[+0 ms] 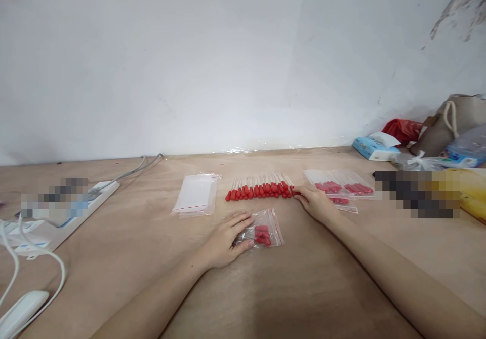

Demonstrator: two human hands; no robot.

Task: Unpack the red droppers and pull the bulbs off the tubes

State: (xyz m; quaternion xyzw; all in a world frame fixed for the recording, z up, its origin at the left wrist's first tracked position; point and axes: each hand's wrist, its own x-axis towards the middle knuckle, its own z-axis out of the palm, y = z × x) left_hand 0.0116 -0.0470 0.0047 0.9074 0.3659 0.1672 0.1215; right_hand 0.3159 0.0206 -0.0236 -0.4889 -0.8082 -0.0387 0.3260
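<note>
My left hand (230,240) lies with its fingers stretched out and thumb apart, resting on the left end of a clear zip bag (277,230). Inside that bag are several thin sticks with red ends (261,235). Behind it lies a row of pale thin sticks with red rounded ends (261,191), red ends towards me. At the row's right end, my right hand (313,202) has its thumb and fingertips closed on a red-ended stick; the fingers partly hide it.
Left of the row lies a stack of flat zip bags (195,194). Filled zip bags (341,184) with red-ended sticks lie right of it. A white power strip (72,222) with cables is far left. A blue tissue pack (374,148) and a grey bag (451,121) stand back right.
</note>
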